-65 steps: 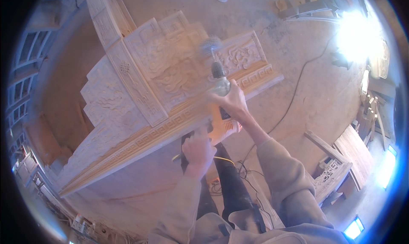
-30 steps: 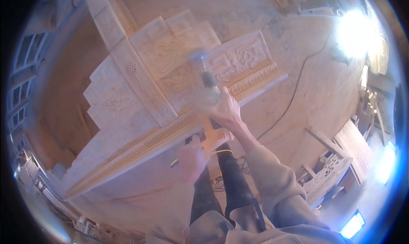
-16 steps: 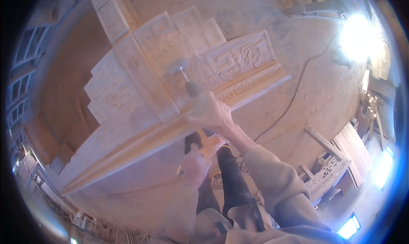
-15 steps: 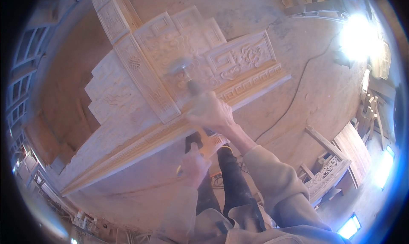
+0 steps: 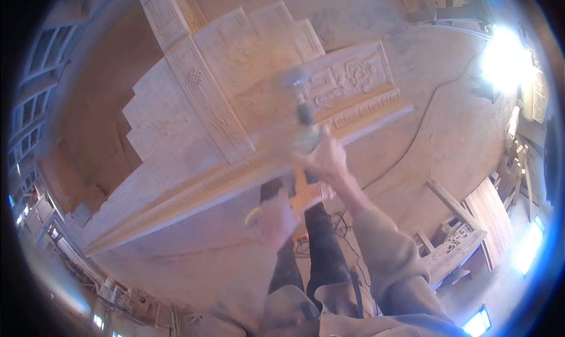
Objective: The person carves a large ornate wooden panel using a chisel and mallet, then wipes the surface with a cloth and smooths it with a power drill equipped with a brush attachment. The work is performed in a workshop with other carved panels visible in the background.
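Note:
My right hand (image 5: 329, 160) is closed around the front of an orange and dark power tool (image 5: 302, 190). My left hand (image 5: 278, 222), smeared by motion, is closed on its rear part; a yellow loop shows beside the fingers. From the tool's dark nose a shaft leads to a blurred greyish head (image 5: 296, 80), apparently spinning. That head is at the carved pale wooden panel (image 5: 235, 60), near the raised square fret and scrollwork of its right section. Haze blurs the carving there, so I cannot tell whether head and wood touch.
A long carved wooden beam (image 5: 194, 78) crosses the panel, and a fret-patterned rail (image 5: 365, 110) runs along its near edge. A cable (image 5: 424, 110) curves over the dusty floor. Pierced carved woodwork (image 5: 453, 243) and boards lie at right, below a bright lamp (image 5: 505, 59).
Both hands and the tool have shifted right in view. The head has gone from the panel's middle carving to near the right section's square fret. The whole scene has also slid slightly right.

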Demonstrator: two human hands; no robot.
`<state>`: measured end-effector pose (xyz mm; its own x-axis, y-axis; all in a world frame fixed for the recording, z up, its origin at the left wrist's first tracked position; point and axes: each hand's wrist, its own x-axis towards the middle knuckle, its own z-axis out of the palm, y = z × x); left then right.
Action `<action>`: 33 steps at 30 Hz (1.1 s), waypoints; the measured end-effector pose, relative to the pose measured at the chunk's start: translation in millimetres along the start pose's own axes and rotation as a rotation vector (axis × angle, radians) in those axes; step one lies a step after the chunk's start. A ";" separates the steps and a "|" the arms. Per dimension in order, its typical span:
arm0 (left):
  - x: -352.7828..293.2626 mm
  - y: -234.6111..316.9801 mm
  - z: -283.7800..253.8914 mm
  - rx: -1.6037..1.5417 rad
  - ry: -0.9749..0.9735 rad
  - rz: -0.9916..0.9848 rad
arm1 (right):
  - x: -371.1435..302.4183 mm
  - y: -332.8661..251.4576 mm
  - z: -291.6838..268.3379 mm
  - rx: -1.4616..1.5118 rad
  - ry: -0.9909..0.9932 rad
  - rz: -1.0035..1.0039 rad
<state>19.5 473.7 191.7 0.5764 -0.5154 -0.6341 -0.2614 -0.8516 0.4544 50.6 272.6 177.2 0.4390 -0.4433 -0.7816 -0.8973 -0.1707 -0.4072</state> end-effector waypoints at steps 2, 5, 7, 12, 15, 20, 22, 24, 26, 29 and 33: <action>-0.7 -4.0 0.9 -0.029 -0.003 0.000 | -5.2 0.3 2.9 -0.087 -0.087 -0.056; 6.4 -0.7 4.0 -0.010 -0.128 -0.021 | -5.6 4.5 -7.3 -0.035 0.030 -0.032; 13.7 2.8 5.8 0.017 -0.003 0.062 | 5.2 6.6 -16.1 0.018 0.169 -0.033; -6.6 -0.4 4.6 -0.057 0.072 -0.127 | 8.9 -3.8 25.3 -0.073 -0.007 -0.257; -22.8 -11.4 4.0 -0.092 0.132 -0.209 | 10.1 -16.1 46.6 -0.110 -0.133 -0.275; -20.1 -36.5 2.7 0.021 0.211 -0.071 | 13.0 -34.1 45.9 -0.096 -0.013 -0.241; -22.4 -43.9 0.6 -0.022 0.140 -0.111 | 7.7 -39.8 49.2 -0.088 -0.156 -0.315; -26.0 -48.4 1.7 -0.072 0.119 -0.129 | 3.9 -38.3 49.3 -0.096 -0.038 -0.231; -27.3 -51.8 2.0 -0.076 0.082 -0.170 | 1.2 -36.8 50.1 -0.037 -0.013 -0.204; -24.9 -50.4 4.1 -0.136 0.052 -0.153 | 2.1 -35.3 50.3 -0.043 -0.027 -0.206; -21.4 -44.9 -1.1 -0.083 0.019 -0.265 | 6.2 -41.6 50.1 -0.068 -0.085 -0.196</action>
<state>19.8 523.1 185.5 0.6308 -0.2729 -0.7264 -0.0355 -0.9453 0.3244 93.0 321.0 165.7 0.6052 -0.3204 -0.7288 -0.7941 -0.3069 -0.5246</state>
